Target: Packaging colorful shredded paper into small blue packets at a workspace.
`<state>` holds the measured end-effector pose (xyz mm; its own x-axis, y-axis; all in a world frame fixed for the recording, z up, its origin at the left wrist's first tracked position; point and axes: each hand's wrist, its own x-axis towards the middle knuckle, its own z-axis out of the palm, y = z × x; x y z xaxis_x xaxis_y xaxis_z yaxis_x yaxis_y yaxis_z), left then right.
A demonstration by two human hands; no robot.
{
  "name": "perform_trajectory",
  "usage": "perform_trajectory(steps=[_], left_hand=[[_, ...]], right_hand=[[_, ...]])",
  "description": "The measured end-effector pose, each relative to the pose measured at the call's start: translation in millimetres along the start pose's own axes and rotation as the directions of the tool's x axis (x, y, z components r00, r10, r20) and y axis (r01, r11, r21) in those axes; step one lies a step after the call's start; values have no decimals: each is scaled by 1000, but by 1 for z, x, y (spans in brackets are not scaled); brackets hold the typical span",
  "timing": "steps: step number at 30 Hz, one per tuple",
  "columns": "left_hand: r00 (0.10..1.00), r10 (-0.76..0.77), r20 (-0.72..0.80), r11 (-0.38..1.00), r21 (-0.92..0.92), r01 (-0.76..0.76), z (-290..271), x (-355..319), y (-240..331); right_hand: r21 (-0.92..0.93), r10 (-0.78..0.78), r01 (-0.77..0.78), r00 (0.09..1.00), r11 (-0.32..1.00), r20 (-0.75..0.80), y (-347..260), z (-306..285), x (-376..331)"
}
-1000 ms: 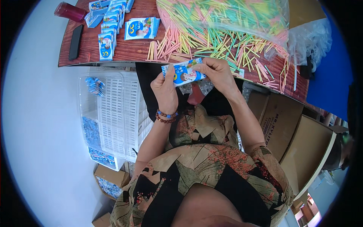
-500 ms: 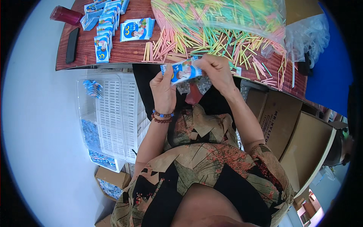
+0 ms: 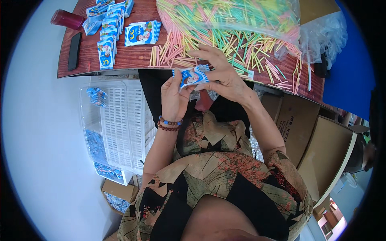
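In front of my waist, at the table's near edge, a small blue-and-white printed sachet (image 3: 194,77) is pinched between the thumb and fingers of my left hand (image 3: 173,95). My right hand (image 3: 226,78) is at the sachet's right end. Its fingers are spread, with the upper ones stretched out above the sachet and the thumb by its lower corner. Whether that hand touches the sachet is hard to tell. Beyond both hands lie thin pink, yellow and green sticks (image 3: 177,52), loose on the dark red table (image 3: 90,52). A large clear bag (image 3: 241,20) holds many more.
Overlapping sachets (image 3: 106,52) form a row at the table's left, beside a short stack (image 3: 142,33). A black phone-like slab (image 3: 74,51) and a red jar (image 3: 67,19) lie further left. White plastic crates (image 3: 120,120) stand below left; cardboard boxes (image 3: 295,124) stand below right.
My right hand has loosened from a pinch on the sachet's right end, and its fingers have spread apart. My left hand keeps hold of the sachet, which looks more bunched up.
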<state>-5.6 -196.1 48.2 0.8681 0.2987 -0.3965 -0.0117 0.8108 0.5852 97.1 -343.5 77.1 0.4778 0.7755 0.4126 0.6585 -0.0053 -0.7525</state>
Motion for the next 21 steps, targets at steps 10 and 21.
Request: perform_trajectory(steps=[10,21], left_hand=[[995,96,-15,995,-32,-97,-15,4,-7],[994,86,-70,996,-21,-88,-17,5,-3]], right_hand=[[-164,208,-249,950,955,-231,1,-38,-32],[-661,314,-301,944,687,-104,14,-57,-46]])
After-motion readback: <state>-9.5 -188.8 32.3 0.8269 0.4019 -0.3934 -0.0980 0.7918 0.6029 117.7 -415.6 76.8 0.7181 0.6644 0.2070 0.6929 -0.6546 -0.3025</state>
